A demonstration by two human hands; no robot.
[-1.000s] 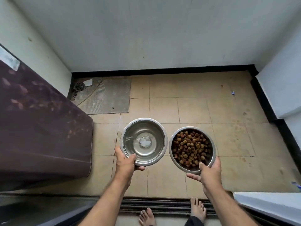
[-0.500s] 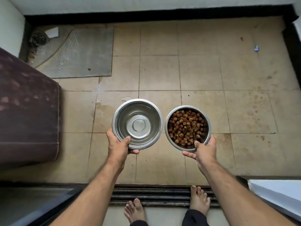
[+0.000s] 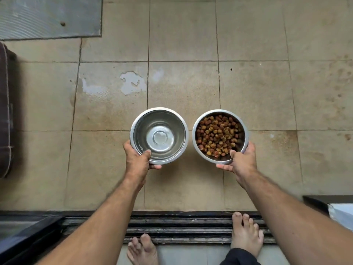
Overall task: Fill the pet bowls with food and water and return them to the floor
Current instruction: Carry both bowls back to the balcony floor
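You are on the last step: both bowls look filled and only have to go down onto the floor (image 3: 248, 88). Your feet (image 3: 246, 234) stand at the door track (image 3: 191, 226), arms stretched out over the tiles beyond it.

Your left hand (image 3: 137, 161) grips the water bowl (image 3: 159, 135) at its near rim, thumb hooked inside, fingers curled underneath. Your right hand (image 3: 241, 162) holds the food bowl (image 3: 220, 135) the same way, thumb over the near rim, fingers under the base. The two bowls sit side by side, just apart, level, kibble heaped in the right one. Whether they already touch the tiles cannot be told from above.

The next move, I judge, calls for lowering both flat and together; the water one will slop if tipped, so keep its rim level until the base rests, then slide your fingers out from under.

Farther out lie a wet patch (image 3: 131, 86) on the tiles and a grey mat (image 3: 49, 16) at the far left.
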